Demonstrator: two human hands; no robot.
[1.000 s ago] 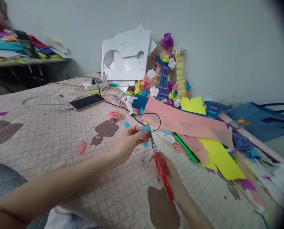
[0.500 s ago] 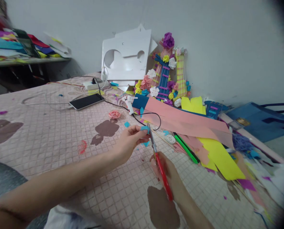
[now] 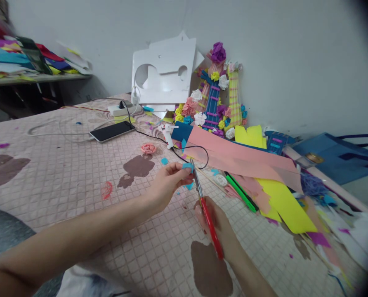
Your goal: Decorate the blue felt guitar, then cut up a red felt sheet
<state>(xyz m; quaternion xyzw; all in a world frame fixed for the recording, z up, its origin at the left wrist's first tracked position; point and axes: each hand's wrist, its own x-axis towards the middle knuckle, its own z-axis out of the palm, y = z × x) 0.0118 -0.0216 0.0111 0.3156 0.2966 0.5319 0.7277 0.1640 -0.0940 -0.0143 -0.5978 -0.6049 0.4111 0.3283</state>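
Observation:
My left hand (image 3: 168, 181) pinches a small piece of blue paper (image 3: 187, 166) between thumb and fingers. Red-handled scissors (image 3: 210, 222) are gripped in my right hand (image 3: 215, 220), their blades pointing away from me and lying against the paper's right edge. How far the blades are apart I cannot make out. Just beyond my left hand, a blue scrap (image 3: 164, 161) lies on the tablecloth, with a pink paper flower (image 3: 148, 149) further back. A white glue gun (image 3: 167, 135) rests behind the hands, its black cord looping to the right.
A phone (image 3: 112, 132) on a cable lies left of the glue gun, near a white power strip (image 3: 122, 109). To the right are pink paper strips (image 3: 242, 156), a green cutter (image 3: 241, 192) and yellow paper (image 3: 291, 206). Flower-decorated paper guitars (image 3: 213, 101) lean on the wall.
Hardly anything differs. Both hands, the blue paper and the scissors keep nearly the same places.

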